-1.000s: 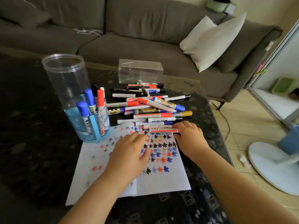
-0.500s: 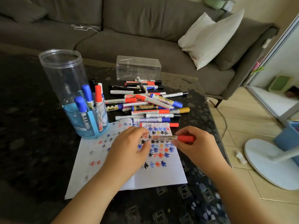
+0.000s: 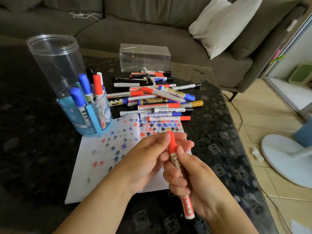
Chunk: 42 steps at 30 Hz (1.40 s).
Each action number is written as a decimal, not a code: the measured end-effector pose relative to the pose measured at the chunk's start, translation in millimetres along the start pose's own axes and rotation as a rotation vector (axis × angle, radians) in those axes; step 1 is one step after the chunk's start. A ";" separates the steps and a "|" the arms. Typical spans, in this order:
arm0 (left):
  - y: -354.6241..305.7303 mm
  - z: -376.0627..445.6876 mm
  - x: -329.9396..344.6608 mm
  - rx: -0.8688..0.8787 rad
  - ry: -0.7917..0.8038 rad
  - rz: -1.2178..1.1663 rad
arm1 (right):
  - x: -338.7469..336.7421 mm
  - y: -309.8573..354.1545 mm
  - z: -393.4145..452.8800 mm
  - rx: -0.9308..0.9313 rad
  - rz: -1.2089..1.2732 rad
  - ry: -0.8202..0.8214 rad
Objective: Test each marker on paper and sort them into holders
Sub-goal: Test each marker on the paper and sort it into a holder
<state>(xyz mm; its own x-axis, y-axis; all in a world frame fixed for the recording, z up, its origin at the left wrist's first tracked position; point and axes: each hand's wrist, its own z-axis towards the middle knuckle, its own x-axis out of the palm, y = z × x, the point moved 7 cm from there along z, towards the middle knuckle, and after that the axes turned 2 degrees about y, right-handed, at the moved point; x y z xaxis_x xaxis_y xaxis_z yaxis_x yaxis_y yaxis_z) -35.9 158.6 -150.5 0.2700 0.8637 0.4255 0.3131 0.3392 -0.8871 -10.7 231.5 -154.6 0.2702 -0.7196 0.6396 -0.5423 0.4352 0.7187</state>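
Head view: both hands are meeting over the near half of the paper [image 3: 104,159], above the table's near edge.
Right hand [image 3: 199,186]: is wrapping its fingers round the barrel of the red marker [image 3: 177,164], thumb pressing on the label side.
Left hand [image 3: 148,159]: is pinching the red cap [image 3: 172,142] between thumb and fingertips, palm turned toward the right hand.
Marker axis: is running from the near end, which is sticking out below the right fist, up and slightly left to the cap at the far end.
Cap from the grip: is lying just beyond the right hand, on the side away from the person, touching the left fingers.
Nearer hand: the left is holding the cap, so a pull along the axis, away from the right fist, looks like the coming move; judged only.
Cap seating: it appears to be on the barrel; whether it is loosening I cannot tell.
Paper beneath: is showing star scribbles in red, blue and black.
Pile [image 3: 157,98]: is lying at the paper's far edge, toward the table's middle.
Blue holder [image 3: 89,119]: is standing at the paper's far left corner, holding a few markers.
Clear jar [image 3: 55,61]: is standing just behind the holder.
Clear box [image 3: 145,56]: is sitting by the table's far edge.
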 end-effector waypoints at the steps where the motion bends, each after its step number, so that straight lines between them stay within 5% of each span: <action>1: -2.2 0.6 2.8 0.008 0.039 -0.058 | 3.1 -0.3 0.0 0.020 0.057 0.029; 5: -0.6 2.0 -3.7 0.063 -0.066 -0.098 | 3.6 -0.6 0.1 0.015 -0.100 -0.041; 12: 7.9 0.0 -18.3 0.062 -0.413 -0.040 | -3.7 21.2 -1.8 -0.271 -1.465 -0.408; 14: 3.0 -0.7 -31.9 0.068 -0.511 -0.056 | -3.7 17.2 -5.3 -0.278 -1.648 -0.421; 20: -8.2 -9.7 -37.6 0.143 -0.437 -0.050 | -25.8 23.0 -9.3 -0.230 -1.093 -0.357; 31: -22.3 -14.5 -32.2 0.244 -0.425 0.788 | -52.0 39.7 -13.9 -0.214 0.090 -0.245; 34: -20.9 -14.7 -31.9 0.236 -0.414 0.888 | -63.0 39.5 -15.6 -0.249 -0.034 -0.228; 38: -17.0 -12.1 -31.3 0.231 -0.407 1.020 | -69.6 44.7 -22.2 -0.300 -0.756 -0.444; 42: -14.5 -9.0 -22.4 0.251 -0.371 1.164 | -57.4 46.1 -21.5 -0.295 -1.112 -0.509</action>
<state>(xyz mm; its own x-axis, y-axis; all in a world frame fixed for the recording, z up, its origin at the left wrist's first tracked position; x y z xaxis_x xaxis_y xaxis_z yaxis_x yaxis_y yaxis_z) -38.3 131.0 -145.5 -0.0155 0.7376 -0.6751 -0.1329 -0.6707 -0.7297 -34.1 304.6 -152.2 0.0932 -0.8719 -0.4807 -0.0028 -0.4830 0.8756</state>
